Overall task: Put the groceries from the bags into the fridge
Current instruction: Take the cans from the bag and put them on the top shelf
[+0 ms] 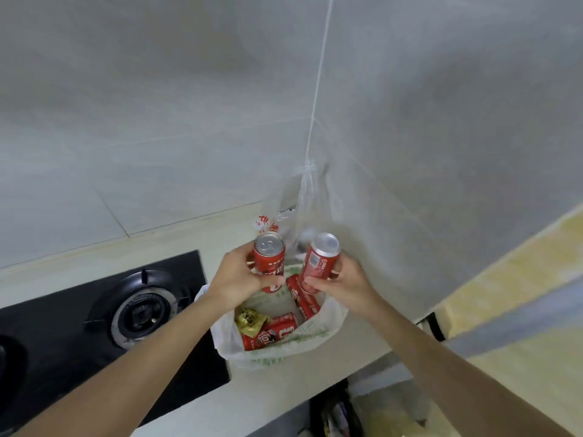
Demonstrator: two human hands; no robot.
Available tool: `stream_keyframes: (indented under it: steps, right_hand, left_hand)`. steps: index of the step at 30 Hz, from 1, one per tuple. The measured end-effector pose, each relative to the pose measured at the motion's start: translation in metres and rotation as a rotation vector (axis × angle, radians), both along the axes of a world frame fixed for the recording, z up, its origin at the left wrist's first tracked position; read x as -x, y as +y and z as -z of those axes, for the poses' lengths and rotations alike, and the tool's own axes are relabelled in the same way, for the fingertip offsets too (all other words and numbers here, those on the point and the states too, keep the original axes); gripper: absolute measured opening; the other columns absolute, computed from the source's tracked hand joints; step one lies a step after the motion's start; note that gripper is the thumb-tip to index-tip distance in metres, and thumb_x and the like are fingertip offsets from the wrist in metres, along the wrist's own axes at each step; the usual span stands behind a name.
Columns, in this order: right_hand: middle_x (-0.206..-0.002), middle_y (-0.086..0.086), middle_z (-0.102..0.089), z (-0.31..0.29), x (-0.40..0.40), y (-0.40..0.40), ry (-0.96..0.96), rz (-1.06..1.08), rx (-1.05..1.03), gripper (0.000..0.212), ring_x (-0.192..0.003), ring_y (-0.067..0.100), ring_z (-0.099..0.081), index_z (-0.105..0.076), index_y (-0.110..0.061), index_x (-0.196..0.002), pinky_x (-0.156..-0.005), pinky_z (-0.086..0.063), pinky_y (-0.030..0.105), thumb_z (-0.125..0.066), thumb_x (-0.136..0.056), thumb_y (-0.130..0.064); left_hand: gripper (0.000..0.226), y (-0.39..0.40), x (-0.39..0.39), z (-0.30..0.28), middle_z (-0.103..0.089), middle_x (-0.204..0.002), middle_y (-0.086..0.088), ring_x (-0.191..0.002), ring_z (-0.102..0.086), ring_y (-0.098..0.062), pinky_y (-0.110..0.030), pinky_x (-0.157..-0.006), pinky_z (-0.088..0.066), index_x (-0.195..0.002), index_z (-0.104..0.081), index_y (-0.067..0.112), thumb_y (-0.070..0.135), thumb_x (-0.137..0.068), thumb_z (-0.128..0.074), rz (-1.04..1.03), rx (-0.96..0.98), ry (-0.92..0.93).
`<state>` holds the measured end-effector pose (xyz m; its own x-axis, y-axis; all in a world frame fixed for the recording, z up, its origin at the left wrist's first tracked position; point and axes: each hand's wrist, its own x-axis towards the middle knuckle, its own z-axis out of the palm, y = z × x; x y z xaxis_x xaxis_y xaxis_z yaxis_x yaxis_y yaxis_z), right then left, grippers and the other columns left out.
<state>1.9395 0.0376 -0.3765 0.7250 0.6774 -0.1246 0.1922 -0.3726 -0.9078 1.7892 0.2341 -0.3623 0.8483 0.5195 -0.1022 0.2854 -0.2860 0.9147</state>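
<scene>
Left hand (244, 283): fingers wrapped around upright can (269, 255).
Right hand (342, 280): tilted can (318, 263) gripped.
Bag (328, 320): directly beneath, cans remaining.

Lots here you can't really make out. The left hand (241, 280) covers the lower part of its red can (269, 258), so the label is mostly lost, and the right hand (342, 283) hides the bottom of the tilted can (320, 261). Print on the cans lying in the white bag (328, 316) is too smeared to read, same with the gold packet (249, 320). The hob (104, 313) runs off the left edge, second burner barely showing. Stuff below the worktop (284, 392) at the bottom edge is dark, blurry clutter, can't tell what it is. The clear hanging bag (304, 209) has something inside, too hazy to identify
</scene>
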Motion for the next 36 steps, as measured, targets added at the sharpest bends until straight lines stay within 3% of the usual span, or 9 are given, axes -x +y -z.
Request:
stream_keyframes:
  steps: [3,6,11,15,20,25,29,32,36]
  right_hand:
    - [-0.115,-0.005,-0.076,-0.054,0.014,-0.043,-0.040,0.153,-0.009,0.068,-0.102,0.003,-0.072,-0.065,-0.019,-0.128,-0.088,-0.058,0.023,-0.094,-0.067,-0.007]
    - [-0.113,-0.006,-0.075,-0.099,0.039,-0.093,-0.088,0.306,-0.023,0.065,-0.097,0.000,-0.072,-0.065,-0.018,-0.125,-0.081,-0.056,0.018,-0.093,-0.069,-0.005]
    - [-0.106,-0.004,-0.075,-0.158,0.100,-0.196,-0.181,0.584,-0.077,0.051,-0.100,0.014,-0.074,-0.065,-0.023,-0.111,-0.088,-0.060,0.028,-0.091,-0.072,-0.004]
    - [-0.110,0.002,-0.076,-0.198,0.156,-0.291,-0.269,0.802,-0.128,0.054,-0.103,0.014,-0.073,-0.065,-0.015,-0.121,-0.090,-0.061,0.031,-0.090,-0.074,-0.005]
    - [-0.116,-0.005,-0.073,-0.237,0.235,-0.417,-0.397,1.083,-0.169,0.066,-0.109,0.011,-0.071,-0.058,-0.025,-0.129,-0.091,-0.060,0.028,-0.093,-0.073,-0.013]
    - [-0.124,0.001,-0.070,-0.249,0.340,-0.546,-0.475,1.380,-0.144,0.073,-0.110,0.016,-0.071,-0.054,-0.030,-0.131,-0.095,-0.061,0.043,-0.093,-0.072,-0.014]
    - [-0.124,-0.005,-0.070,-0.265,0.424,-0.625,-0.546,1.604,-0.127,0.066,-0.111,0.008,-0.070,-0.054,-0.036,-0.126,-0.092,-0.060,0.029,-0.092,-0.076,-0.014]
    - [-0.122,-0.010,-0.069,-0.282,0.480,-0.674,-0.603,1.759,-0.092,0.063,-0.109,-0.001,-0.066,-0.054,-0.039,-0.122,-0.085,-0.055,0.016,-0.091,-0.077,-0.017]
    - [-0.122,-0.010,-0.068,-0.297,0.544,-0.731,-0.670,1.949,-0.027,0.062,-0.110,0.002,-0.065,-0.055,-0.030,-0.126,-0.088,-0.051,0.017,-0.091,-0.078,-0.019]
  left_hand:
    - [0.074,-0.016,-0.008,-0.049,-0.074,-0.107,0.018,-0.100,-0.069,0.000,-0.026,-0.095,-0.055,-0.121,-0.069,0.029,0.027,-0.054,-0.101,0.132,-0.028,-0.082]
    - [0.067,-0.048,-0.021,-0.095,-0.071,-0.101,0.022,-0.094,-0.068,0.003,-0.021,-0.087,-0.055,-0.109,-0.064,0.039,0.026,-0.055,-0.100,0.287,-0.060,-0.178]
    - [0.066,-0.136,-0.041,-0.154,-0.072,-0.098,0.022,-0.084,-0.068,0.009,-0.018,-0.080,-0.054,-0.107,-0.063,0.043,0.024,-0.055,-0.100,0.539,-0.065,-0.315]
    - [0.072,-0.240,-0.039,-0.192,-0.075,-0.101,0.022,-0.090,-0.070,0.003,-0.013,-0.075,-0.053,-0.113,-0.062,0.045,0.018,-0.058,-0.099,0.796,-0.033,-0.432]
    - [0.075,-0.398,-0.019,-0.226,-0.075,-0.108,0.017,-0.101,-0.072,-0.006,-0.029,-0.083,-0.060,-0.113,-0.061,0.051,0.039,-0.049,-0.098,1.106,0.080,-0.504]
    - [0.078,-0.566,0.033,-0.239,-0.077,-0.106,0.011,-0.099,-0.074,-0.009,-0.037,-0.088,-0.061,-0.121,-0.063,0.039,0.013,-0.057,-0.099,1.361,0.174,-0.546]
    - [0.077,-0.690,0.093,-0.251,-0.077,-0.104,0.014,-0.097,-0.075,-0.009,-0.034,-0.086,-0.059,-0.108,-0.065,0.058,0.028,-0.047,-0.103,1.529,0.288,-0.554]
    - [0.066,-0.768,0.139,-0.263,-0.077,-0.101,0.014,-0.094,-0.074,-0.008,-0.036,-0.084,-0.060,-0.106,-0.065,0.048,0.022,-0.057,-0.100,1.640,0.334,-0.565]
    - [0.064,-0.862,0.188,-0.285,-0.078,-0.100,0.008,-0.093,-0.073,-0.005,-0.029,-0.083,-0.057,-0.111,-0.066,0.039,0.026,-0.059,-0.099,1.788,0.370,-0.566]
